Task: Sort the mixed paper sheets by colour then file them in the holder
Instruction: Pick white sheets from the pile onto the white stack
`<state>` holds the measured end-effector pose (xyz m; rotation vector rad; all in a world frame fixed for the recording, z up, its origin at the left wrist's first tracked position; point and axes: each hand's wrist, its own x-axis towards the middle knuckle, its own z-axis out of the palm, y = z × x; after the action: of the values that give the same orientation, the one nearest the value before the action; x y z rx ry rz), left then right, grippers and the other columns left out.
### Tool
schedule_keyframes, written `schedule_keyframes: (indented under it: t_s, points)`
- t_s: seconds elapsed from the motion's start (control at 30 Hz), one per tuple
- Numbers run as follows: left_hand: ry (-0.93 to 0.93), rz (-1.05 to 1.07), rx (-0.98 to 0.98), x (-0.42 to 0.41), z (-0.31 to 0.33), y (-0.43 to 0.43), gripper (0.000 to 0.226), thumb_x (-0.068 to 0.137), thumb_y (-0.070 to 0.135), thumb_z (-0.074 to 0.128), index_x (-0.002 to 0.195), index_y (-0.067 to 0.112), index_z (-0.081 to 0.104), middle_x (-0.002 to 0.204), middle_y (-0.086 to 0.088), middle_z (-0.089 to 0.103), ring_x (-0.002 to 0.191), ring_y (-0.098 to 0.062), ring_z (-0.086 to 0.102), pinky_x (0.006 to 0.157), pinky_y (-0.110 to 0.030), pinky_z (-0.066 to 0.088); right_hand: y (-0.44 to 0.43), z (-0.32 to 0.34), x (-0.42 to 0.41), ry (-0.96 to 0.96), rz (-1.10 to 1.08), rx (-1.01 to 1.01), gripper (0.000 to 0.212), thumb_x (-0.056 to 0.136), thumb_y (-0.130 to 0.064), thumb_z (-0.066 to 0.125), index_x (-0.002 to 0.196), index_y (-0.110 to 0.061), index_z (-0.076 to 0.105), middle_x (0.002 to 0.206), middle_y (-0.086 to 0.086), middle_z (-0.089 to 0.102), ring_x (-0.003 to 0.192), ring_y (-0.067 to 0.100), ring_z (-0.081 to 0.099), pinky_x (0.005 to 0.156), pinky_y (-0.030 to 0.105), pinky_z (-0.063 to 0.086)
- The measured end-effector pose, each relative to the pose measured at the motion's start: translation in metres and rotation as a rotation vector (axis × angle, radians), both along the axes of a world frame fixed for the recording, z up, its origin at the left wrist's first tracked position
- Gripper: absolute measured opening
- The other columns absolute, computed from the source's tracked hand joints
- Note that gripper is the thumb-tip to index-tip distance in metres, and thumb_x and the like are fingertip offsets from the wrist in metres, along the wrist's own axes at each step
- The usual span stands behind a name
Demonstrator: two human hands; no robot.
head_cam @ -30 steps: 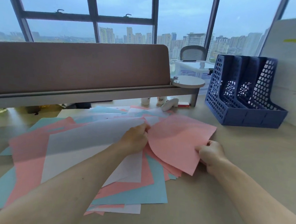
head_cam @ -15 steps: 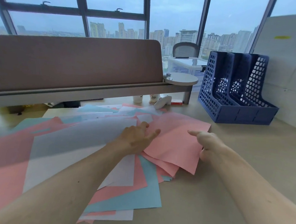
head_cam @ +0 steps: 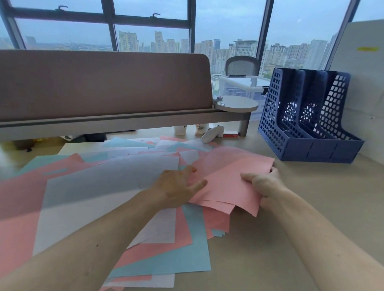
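Two bare forearms are seen, the left forearm (head_cam: 90, 240) entering from the lower left of the frame and the right forearm (head_cam: 316, 231) from the lower right, each uncovered from the frame's edge up to the wrist. The left hand (head_cam: 175, 189) near the centre and the right hand (head_cam: 263, 183) just right of centre are likewise bare, down to the fingers (head_cam: 197, 185). A small dark spot is shown on the left forearm, and a fainter mark is made out nearer the bottom edge.

One blue holder (head_cam: 321, 151) with three slots; one chair (head_cam: 242, 66); two hands, left hand (head_cam: 177, 187) and right hand (head_cam: 265, 183); paper sheets (head_cam: 107, 185) overlap beyond counting.
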<state>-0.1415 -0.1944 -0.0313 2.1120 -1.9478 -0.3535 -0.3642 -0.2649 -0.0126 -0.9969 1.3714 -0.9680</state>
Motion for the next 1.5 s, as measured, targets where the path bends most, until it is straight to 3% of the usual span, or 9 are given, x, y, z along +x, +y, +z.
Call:
schedule_keyframes:
  t_s: [0.17, 0.27, 0.43, 0.6, 0.73, 0.9, 1.13, 1.3, 1.5]
  points:
    - [0.16, 0.001, -0.015, -0.002, 0.0, -0.003, 0.067, 0.096, 0.07, 0.039, 0.149, 0.029, 0.039, 0.148, -0.002, 0.054, 0.132, -0.026, 0.051, 0.11, -0.041, 0.041, 0.001, -0.005, -0.009, 0.138, 0.043, -0.054, 0.039, 0.079, 0.01, 0.074, 0.11, -0.003, 0.053, 0.103, 0.022, 0.066, 0.089, 0.038, 0.068, 0.072, 0.051, 0.059]
    - [0.357, 0.088, -0.092, -0.007, 0.007, -0.011, 0.066, 0.097, 0.063, 0.048, 0.147, 0.021, 0.045, 0.149, 0.001, 0.052, 0.132, -0.02, 0.051, 0.111, -0.039, 0.041, 0.001, 0.003, -0.024, 0.09, 0.067, -0.03, 0.042, 0.076, 0.005, 0.079, 0.109, -0.003, 0.055, 0.101, 0.023, 0.068, 0.083, 0.04, 0.071, 0.071, 0.058, 0.059]
    - [0.791, 0.202, -0.036, -0.016, 0.023, -0.024, 0.087, 0.077, 0.066, 0.073, 0.143, 0.013, 0.051, 0.139, 0.001, 0.058, 0.125, -0.023, 0.058, 0.11, -0.042, 0.044, 0.01, 0.015, -0.061, -0.041, 0.218, -0.135, 0.046, 0.081, 0.005, 0.076, 0.12, -0.01, 0.055, 0.105, 0.017, 0.073, 0.084, 0.034, 0.074, 0.064, 0.043, 0.061]
    - [1.19, 0.148, -0.082, -0.045, 0.026, -0.026, 0.03, 0.09, 0.02, 0.075, 0.117, 0.008, 0.069, 0.11, -0.011, 0.076, 0.097, -0.03, 0.075, 0.091, -0.051, 0.059, 0.017, 0.009, -0.086, -0.059, 0.25, -0.378, 0.059, 0.079, 0.001, 0.078, 0.127, -0.021, 0.052, 0.114, 0.006, 0.072, 0.098, 0.022, 0.073, 0.08, 0.039, 0.061]
    - [1.108, 0.081, -0.401, -0.079, 0.044, -0.027, 0.025, 0.093, 0.003, 0.06, 0.104, 0.024, 0.069, 0.105, -0.011, 0.076, 0.086, -0.026, 0.073, 0.081, -0.047, 0.062, 0.025, 0.012, -0.089, 0.051, 0.107, -0.638, 0.053, 0.076, -0.007, 0.084, 0.118, -0.025, 0.056, 0.109, -0.008, 0.072, 0.097, 0.008, 0.071, 0.078, 0.025, 0.059]
    - [1.143, 0.06, -0.608, -0.097, 0.063, -0.027, 0.007, 0.09, 0.024, 0.064, 0.096, 0.028, 0.067, 0.1, -0.011, 0.074, 0.091, -0.034, 0.072, 0.08, -0.055, 0.061, 0.032, 0.03, -0.091, 0.015, -0.016, -0.777, 0.05, 0.078, -0.012, 0.083, 0.118, -0.022, 0.054, 0.106, -0.012, 0.071, 0.093, 0.005, 0.07, 0.073, 0.019, 0.056]
    - [1.199, 0.067, -0.524, -0.114, 0.038, -0.011, 0.024, 0.089, 0.021, 0.078, 0.111, 0.019, 0.069, 0.1, 0.007, 0.077, 0.086, -0.009, 0.074, 0.073, -0.025, 0.059, 0.044, 0.013, -0.109, 0.027, -0.053, -0.751, 0.046, 0.079, -0.015, 0.084, 0.116, -0.022, 0.058, 0.103, -0.015, 0.072, 0.091, 0.002, 0.069, 0.071, 0.017, 0.055]
    - [1.202, 0.057, -0.436, -0.13, 0.024, -0.003, 0.017, 0.098, 0.017, 0.066, 0.115, 0.02, 0.069, 0.097, 0.008, 0.078, 0.085, -0.007, 0.074, 0.071, -0.025, 0.059, 0.044, -0.002, -0.12, 0.074, -0.063, -0.652, 0.02, 0.094, -0.019, 0.065, 0.111, -0.021, 0.055, 0.102, -0.008, 0.069, 0.09, 0.01, 0.067, 0.073, 0.025, 0.05]
    - [0.774, -0.007, -0.249, -0.161, 0.026, -0.014, 0.015, 0.093, 0.022, 0.059, 0.104, 0.023, 0.069, 0.098, 0.002, 0.075, 0.086, -0.017, 0.071, 0.081, -0.04, 0.06, 0.037, -0.006, -0.171, 0.479, -0.199, -0.513, 0.006, 0.09, -0.024, 0.066, 0.091, -0.018, 0.066, 0.084, 0.002, 0.07, 0.081, 0.026, 0.067, 0.071, 0.038, 0.052]
